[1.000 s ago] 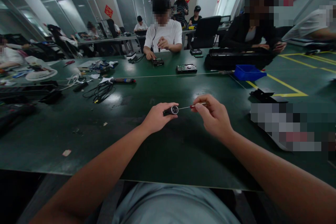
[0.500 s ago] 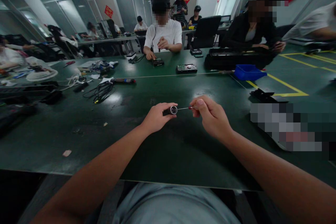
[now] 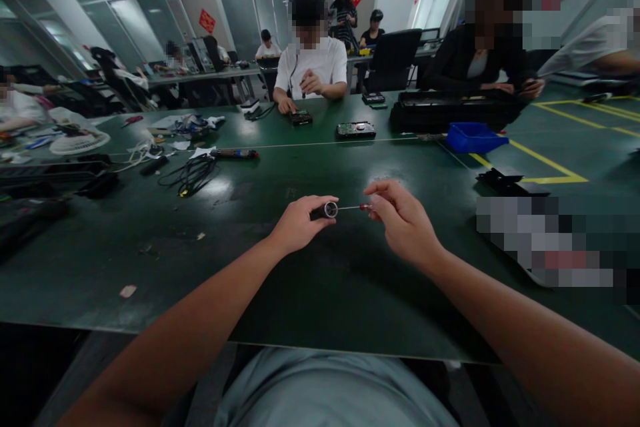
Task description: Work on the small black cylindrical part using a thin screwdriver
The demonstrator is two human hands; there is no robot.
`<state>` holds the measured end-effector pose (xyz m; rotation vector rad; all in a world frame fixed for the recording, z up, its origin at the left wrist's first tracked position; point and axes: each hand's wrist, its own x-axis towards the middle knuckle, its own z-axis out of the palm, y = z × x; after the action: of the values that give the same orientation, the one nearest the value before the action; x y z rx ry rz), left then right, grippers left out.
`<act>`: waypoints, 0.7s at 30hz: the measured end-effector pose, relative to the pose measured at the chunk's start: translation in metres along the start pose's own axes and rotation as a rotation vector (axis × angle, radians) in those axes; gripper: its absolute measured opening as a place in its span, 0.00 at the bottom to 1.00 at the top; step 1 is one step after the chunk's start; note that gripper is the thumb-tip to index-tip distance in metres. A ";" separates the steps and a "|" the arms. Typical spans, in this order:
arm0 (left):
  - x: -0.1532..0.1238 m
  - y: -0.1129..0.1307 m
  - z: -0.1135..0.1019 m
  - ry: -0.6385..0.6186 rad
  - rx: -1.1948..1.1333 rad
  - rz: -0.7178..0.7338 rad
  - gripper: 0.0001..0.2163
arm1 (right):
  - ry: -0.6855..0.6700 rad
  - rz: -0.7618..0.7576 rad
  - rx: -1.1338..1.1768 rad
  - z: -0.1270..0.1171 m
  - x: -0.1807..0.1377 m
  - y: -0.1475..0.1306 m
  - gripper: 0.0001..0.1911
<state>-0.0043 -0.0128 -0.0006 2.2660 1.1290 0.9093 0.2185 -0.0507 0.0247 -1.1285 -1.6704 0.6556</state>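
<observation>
My left hand is closed around a small black cylinder with a silver round end, held just above the dark green table. My right hand pinches the red handle of a thin screwdriver. The screwdriver's metal shaft runs leftward, and its tip meets the silver end of the cylinder. Both forearms reach in from the bottom of the view.
A coiled black cable and a red-black tool lie far left. Two hard drives sit mid-table, one before a person in white. A blue bin and black tray stand at right.
My right hand has shifted along the screwdriver, so less of the red handle shows. My left hand and the cylinder have stayed in place.
</observation>
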 end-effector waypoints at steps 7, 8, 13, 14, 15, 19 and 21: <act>0.001 0.001 0.000 -0.008 0.022 -0.019 0.18 | 0.066 0.008 0.149 0.003 0.003 0.002 0.09; 0.001 0.001 0.000 -0.003 0.021 -0.018 0.18 | 0.071 0.008 0.166 0.003 0.004 0.002 0.10; 0.003 -0.002 0.001 0.059 -0.012 0.052 0.20 | 0.162 0.134 0.410 0.010 0.008 0.011 0.12; 0.004 -0.002 0.000 0.052 -0.009 0.079 0.19 | 0.177 0.184 0.481 0.011 0.009 0.013 0.12; 0.005 -0.003 0.000 0.038 0.002 0.106 0.19 | 0.184 0.243 0.551 0.011 0.011 0.014 0.12; 0.009 -0.004 -0.001 -0.017 0.079 0.160 0.18 | 0.160 0.515 0.749 0.008 0.018 0.020 0.14; 0.010 -0.004 -0.002 -0.027 0.098 0.144 0.18 | 0.182 0.516 0.754 0.007 0.020 0.021 0.14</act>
<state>-0.0036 -0.0023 0.0016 2.4581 1.0303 0.8927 0.2184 -0.0234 0.0128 -1.0013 -0.8295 1.3262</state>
